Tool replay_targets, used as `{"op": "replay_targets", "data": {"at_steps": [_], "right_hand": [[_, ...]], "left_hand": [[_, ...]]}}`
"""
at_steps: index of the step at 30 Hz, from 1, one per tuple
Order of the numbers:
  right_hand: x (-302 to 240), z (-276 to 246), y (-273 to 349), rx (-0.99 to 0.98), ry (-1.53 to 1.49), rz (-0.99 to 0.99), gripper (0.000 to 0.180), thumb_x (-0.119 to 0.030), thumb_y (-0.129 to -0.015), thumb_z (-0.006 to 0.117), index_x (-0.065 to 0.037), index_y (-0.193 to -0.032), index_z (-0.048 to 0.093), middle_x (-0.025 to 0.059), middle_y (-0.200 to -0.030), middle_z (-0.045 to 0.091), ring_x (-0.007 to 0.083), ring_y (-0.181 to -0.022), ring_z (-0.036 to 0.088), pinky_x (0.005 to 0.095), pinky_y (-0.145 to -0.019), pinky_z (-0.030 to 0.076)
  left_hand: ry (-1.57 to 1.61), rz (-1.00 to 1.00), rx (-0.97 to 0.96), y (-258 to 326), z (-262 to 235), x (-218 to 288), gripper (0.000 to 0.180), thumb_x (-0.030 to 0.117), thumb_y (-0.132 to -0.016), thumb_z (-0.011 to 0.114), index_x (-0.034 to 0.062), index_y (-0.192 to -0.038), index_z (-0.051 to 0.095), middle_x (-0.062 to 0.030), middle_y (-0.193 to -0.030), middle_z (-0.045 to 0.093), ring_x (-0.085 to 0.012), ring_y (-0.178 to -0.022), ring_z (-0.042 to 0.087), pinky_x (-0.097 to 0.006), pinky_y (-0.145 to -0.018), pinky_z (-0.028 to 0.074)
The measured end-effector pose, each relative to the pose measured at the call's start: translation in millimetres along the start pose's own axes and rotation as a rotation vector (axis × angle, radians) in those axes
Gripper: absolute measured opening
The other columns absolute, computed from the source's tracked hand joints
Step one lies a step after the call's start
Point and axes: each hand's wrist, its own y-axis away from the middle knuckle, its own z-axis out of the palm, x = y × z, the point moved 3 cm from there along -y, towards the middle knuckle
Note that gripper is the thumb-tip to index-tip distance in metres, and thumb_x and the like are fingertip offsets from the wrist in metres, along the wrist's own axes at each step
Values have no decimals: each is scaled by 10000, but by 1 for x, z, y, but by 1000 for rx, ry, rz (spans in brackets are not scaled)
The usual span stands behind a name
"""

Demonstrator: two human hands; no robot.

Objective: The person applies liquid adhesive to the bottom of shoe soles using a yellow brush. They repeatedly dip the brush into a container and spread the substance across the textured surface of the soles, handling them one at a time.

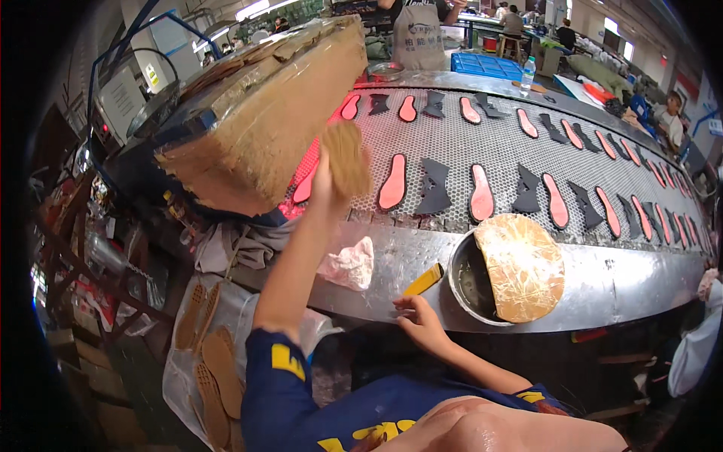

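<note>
My left hand (325,181) is raised at the near left corner of the mesh conveyor (452,143), closed around a tan shoe sole (349,157) blurred by motion. My right hand (423,325) is low at the metal table edge (384,264), fingers loosely apart and holding nothing. Just beyond its fingertips lies a yellow-handled tool with a black end (423,280). Beside it stands a round metal pan (461,290), partly covered by a tan disc (521,267) streaked with glue-like strands. Pink-topped insoles (482,194) and black upper pieces (434,188) lie in rows on the mesh.
A tan machine hood (263,113) covers the conveyor's left end, with red light beneath. A crumpled pale cloth (350,265) lies on the metal edge. More brown soles (218,361) rest on plastic at lower left. A bottle (529,73) and blue crate (486,65) stand beyond; a person in an apron (419,34) is opposite.
</note>
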Motion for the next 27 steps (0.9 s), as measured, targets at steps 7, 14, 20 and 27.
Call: {"op": "replay_targets", "data": {"at_steps": [7,14,20,27], "right_hand": [[-40,-22,8,40,124,-149,233,44,-815,574,0,-1044,581,96,-1031,604,185,-993,600,306,-853,480],[-40,-29,-13,153,537,-374,315,76,-731,565,-8,-1035,573,194,-1118,548,380,-1089,518,438,-957,411],[-4,-16,-27,110,736,-468,429,109,-705,486,1,-1112,569,203,-1291,488,430,-1288,379,507,-1083,291],[5,-12,-31,8,790,-402,507,133,-649,458,5,-1129,558,197,-1300,495,425,-1294,369,504,-1091,281]], "left_hand": [[-323,19,461,-55,-55,-54,740,527,-956,419,-54,-1379,245,-270,-1299,429,-384,-1189,458,-514,-1036,377],[-1955,719,260,222,-75,17,599,134,-887,574,22,-1397,280,-226,-1379,384,-375,-1276,401,-517,-1105,259],[-2430,-432,1531,438,-122,128,901,470,-746,711,93,-1440,277,-290,-1469,190,-447,-1392,143,-653,-1076,132],[-1955,-992,1737,494,-141,120,1152,600,-600,769,44,-1446,219,-334,-1456,209,-480,-1328,271,-608,-995,325]]}}
